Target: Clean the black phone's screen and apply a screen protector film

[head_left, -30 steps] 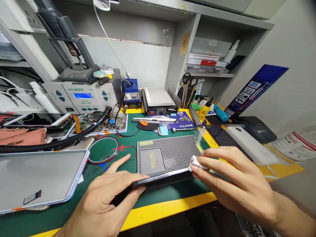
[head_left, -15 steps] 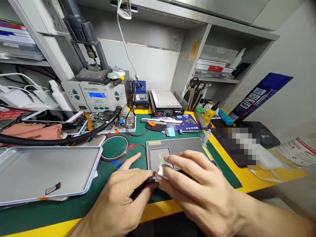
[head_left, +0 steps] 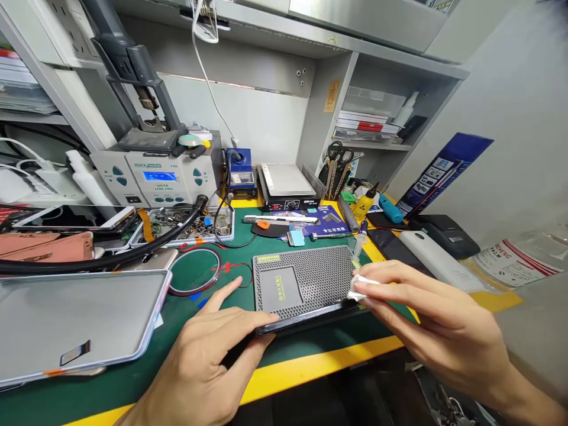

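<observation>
My left hand (head_left: 208,361) grips the near end of a dark phone (head_left: 306,316) held on edge on the green mat (head_left: 186,355), thumb and fingers closed round it, index finger stretched out. My right hand (head_left: 426,325) pinches a small white wipe (head_left: 360,288) and presses it against the far right end of the phone's upper edge. Just behind the phone lies a grey perforated work pad (head_left: 310,275) with a dark label.
A silver tablet-like panel (head_left: 75,322) lies at left. Behind are a rework station (head_left: 155,174), a parts tray (head_left: 186,222), a small hot plate (head_left: 286,183), a ring of red tape (head_left: 193,269), tools, bottles and a white power bank (head_left: 437,257) at right.
My right hand slid the wipe along the phone's edge to its left end and back to its right end. My left hand kept its hold.
</observation>
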`<action>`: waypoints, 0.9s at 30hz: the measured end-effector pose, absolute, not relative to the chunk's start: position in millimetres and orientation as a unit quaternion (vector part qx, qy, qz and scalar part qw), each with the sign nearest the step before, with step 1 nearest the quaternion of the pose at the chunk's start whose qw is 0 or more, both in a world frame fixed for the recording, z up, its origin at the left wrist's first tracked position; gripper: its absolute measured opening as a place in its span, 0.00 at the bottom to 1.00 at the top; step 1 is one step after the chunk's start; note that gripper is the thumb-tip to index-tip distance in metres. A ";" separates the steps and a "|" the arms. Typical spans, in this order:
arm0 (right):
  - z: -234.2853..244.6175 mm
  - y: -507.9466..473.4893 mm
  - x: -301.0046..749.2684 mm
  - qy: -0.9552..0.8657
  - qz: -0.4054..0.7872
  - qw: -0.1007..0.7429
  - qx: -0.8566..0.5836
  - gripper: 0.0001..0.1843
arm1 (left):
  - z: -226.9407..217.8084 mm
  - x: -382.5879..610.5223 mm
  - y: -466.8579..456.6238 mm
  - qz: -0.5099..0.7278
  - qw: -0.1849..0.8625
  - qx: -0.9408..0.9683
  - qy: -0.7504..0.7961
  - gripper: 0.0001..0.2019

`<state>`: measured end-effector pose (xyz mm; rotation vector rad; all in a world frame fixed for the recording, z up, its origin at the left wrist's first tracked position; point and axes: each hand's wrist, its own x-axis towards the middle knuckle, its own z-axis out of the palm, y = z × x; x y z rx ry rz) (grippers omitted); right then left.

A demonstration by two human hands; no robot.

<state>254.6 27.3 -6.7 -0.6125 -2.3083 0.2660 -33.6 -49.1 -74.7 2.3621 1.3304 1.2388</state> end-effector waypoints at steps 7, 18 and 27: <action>-19.7 30.0 267.6 -0.927 -0.077 0.318 -0.183 0.15 | -73.6 -34.7 -49.2 0.406 0.079 0.797 0.440 0.15; -21.8 20.0 236.9 -0.965 -0.078 0.230 -0.104 0.20 | -70.1 -30.6 -50.4 0.423 0.134 0.771 0.456 0.16; -10.6 6.9 179.7 -0.926 0.001 0.363 -0.102 0.14 | -67.7 -30.7 -50.1 0.431 0.160 0.768 0.446 0.07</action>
